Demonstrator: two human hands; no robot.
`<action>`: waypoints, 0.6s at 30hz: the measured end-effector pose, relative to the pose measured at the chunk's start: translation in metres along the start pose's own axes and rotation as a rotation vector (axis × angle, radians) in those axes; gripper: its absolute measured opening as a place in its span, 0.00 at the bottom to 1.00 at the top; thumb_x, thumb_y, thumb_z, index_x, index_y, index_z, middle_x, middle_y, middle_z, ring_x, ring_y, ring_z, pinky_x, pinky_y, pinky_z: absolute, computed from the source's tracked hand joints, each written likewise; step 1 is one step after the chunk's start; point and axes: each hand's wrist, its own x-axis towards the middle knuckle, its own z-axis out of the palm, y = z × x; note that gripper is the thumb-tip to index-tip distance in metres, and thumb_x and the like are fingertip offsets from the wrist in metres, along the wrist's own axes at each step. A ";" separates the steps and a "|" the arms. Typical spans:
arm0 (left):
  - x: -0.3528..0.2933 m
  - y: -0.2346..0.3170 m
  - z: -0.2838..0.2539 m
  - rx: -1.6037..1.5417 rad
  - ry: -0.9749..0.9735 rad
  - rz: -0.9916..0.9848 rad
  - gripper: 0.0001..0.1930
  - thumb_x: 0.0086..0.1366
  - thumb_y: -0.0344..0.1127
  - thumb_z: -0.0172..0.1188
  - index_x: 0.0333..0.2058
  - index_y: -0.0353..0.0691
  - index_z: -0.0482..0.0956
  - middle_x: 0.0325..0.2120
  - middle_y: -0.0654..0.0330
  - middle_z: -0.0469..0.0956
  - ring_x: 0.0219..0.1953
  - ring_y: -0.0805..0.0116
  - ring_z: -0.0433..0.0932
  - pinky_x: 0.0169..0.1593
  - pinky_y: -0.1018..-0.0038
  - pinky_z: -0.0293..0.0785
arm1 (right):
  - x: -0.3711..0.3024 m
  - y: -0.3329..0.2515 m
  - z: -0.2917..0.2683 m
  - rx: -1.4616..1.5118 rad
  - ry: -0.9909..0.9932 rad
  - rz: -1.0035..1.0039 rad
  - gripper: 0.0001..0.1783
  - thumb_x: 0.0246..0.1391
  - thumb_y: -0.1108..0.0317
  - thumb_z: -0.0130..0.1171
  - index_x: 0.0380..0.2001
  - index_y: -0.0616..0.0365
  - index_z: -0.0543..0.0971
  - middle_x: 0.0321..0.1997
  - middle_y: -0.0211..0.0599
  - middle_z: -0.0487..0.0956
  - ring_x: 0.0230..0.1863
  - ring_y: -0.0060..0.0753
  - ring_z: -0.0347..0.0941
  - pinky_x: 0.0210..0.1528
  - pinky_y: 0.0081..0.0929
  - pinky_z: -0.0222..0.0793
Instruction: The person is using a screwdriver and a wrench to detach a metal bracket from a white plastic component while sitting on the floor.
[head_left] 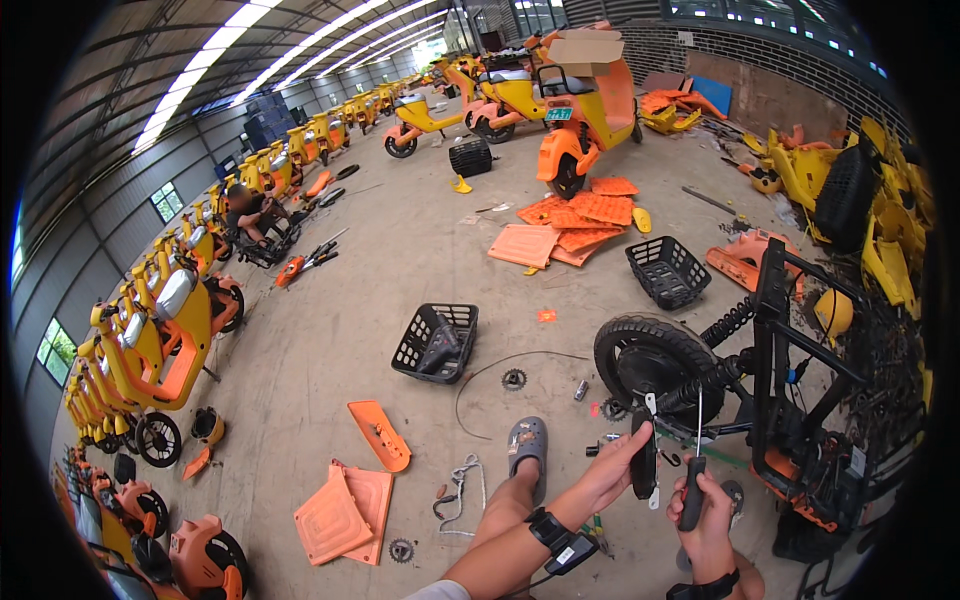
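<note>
My left hand grips a long black part with pale metal tabs at both ends; its exact kind I cannot make out. In my right hand is a screwdriver, its black handle in my fingers and its thin shaft pointing up, beside the black part. Just beyond both hands lies a stripped black scooter frame with its rear wheel and coil spring attached. Whether the screwdriver's tip touches the frame cannot be told.
Black baskets and a sprocket lie on the concrete floor. Orange panels are at the lower left, with more orange panels farther off. Yellow-orange scooters line the left side. A person sits beside them.
</note>
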 end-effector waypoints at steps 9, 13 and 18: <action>0.010 -0.012 0.006 0.031 0.136 0.081 0.20 0.62 0.55 0.63 0.36 0.42 0.75 0.31 0.69 0.74 0.33 0.78 0.73 0.37 0.79 0.69 | 0.005 0.004 -0.008 -0.018 0.136 -0.015 0.21 0.56 0.59 0.49 0.53 0.50 0.70 0.29 0.33 0.74 0.19 0.28 0.68 0.22 0.27 0.63; 0.024 -0.019 -0.008 0.166 0.189 0.070 0.23 0.59 0.55 0.66 0.40 0.40 0.76 0.32 0.69 0.74 0.34 0.79 0.71 0.38 0.79 0.67 | 0.007 0.010 -0.013 -0.049 0.135 0.017 0.20 0.58 0.61 0.47 0.53 0.51 0.69 0.29 0.35 0.74 0.20 0.29 0.69 0.23 0.30 0.64; 0.027 -0.023 -0.011 0.250 0.240 0.078 0.26 0.58 0.55 0.67 0.43 0.38 0.76 0.32 0.68 0.74 0.34 0.79 0.70 0.38 0.79 0.66 | 0.010 0.016 -0.010 -0.058 0.134 0.056 0.20 0.58 0.63 0.46 0.53 0.54 0.69 0.30 0.38 0.75 0.20 0.31 0.70 0.22 0.30 0.65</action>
